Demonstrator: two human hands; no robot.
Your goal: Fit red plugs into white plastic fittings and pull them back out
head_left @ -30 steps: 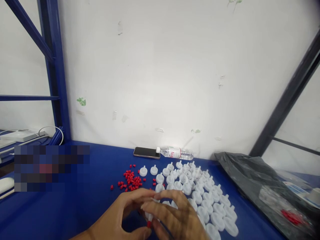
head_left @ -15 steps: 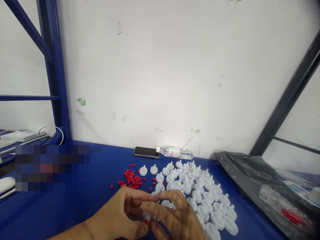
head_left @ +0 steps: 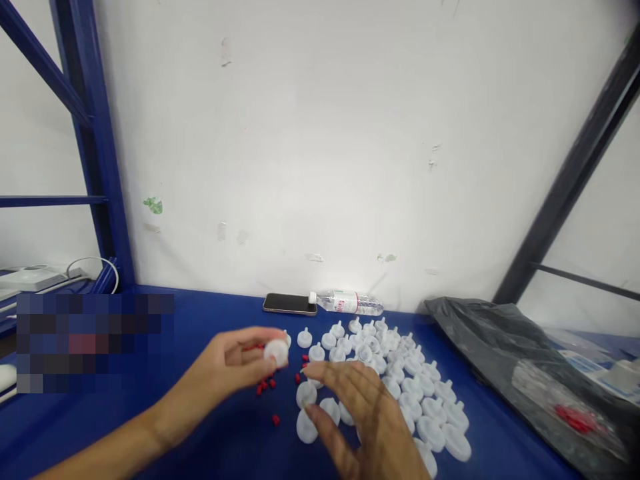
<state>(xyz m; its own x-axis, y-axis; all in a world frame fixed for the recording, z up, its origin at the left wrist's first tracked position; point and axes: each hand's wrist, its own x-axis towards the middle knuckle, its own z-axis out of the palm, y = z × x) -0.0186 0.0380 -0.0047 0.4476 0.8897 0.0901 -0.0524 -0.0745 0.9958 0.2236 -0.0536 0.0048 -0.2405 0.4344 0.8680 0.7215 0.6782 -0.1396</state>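
My left hand (head_left: 237, 363) pinches a white round plastic piece with a stem (head_left: 277, 353) between thumb and fingers, its broad face turned mostly toward me. It is raised over a scatter of small red caps (head_left: 273, 384), which it partly hides. To the right, my right hand (head_left: 363, 413) has its fingers stretched and thumb apart, and grips nothing. It hovers over the near left edge of a pile of matching white stemmed pieces (head_left: 413, 387), several of them hidden beneath it. One lone red cap (head_left: 275, 420) lies between the hands.
A phone (head_left: 289, 304) and a clear water bottle (head_left: 350, 302) lie against the wall on the blue table (head_left: 200, 313). At right is a dark plastic bag (head_left: 480, 353), with a clear bag of red pieces (head_left: 575, 417) on it. White cables and devices (head_left: 35, 277) sit far left.
My hands have parted. The left has moved up and left with a white stemmed piece in its fingers; the right has let go and spread its fingers. The view has shifted slightly.
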